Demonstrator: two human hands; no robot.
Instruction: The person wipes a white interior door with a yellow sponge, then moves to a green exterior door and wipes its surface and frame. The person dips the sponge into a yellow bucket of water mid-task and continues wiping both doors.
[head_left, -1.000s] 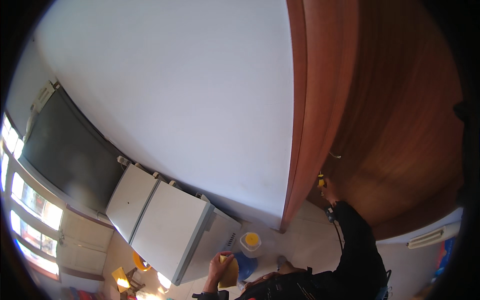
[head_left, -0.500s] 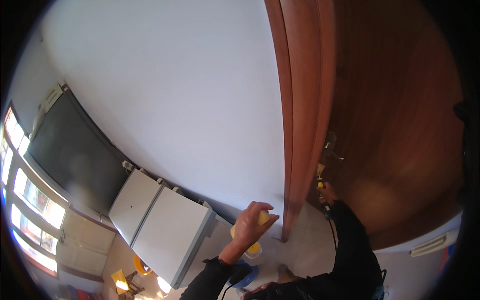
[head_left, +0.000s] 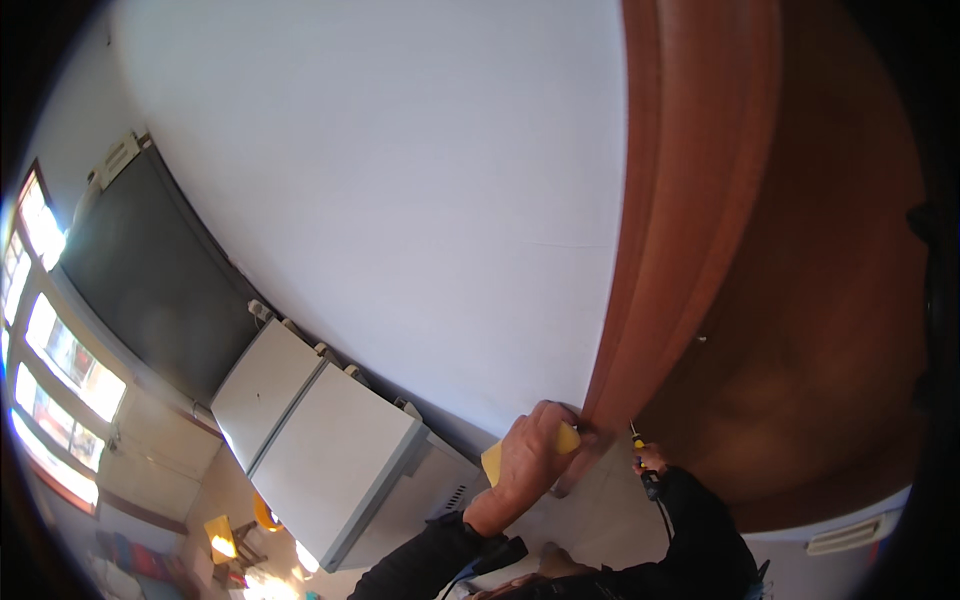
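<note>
Head: one sponge (head_left: 568, 439), one tool (head_left: 637, 441)

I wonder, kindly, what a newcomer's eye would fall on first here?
Probably the broad reddish-brown door frame, curving down beside the white wall. Next, low in the middle, the left hand grips a yellow sponge-like block near the frame's lower part; farther right, the right hand holds a yellow-and-black tool.
</note>
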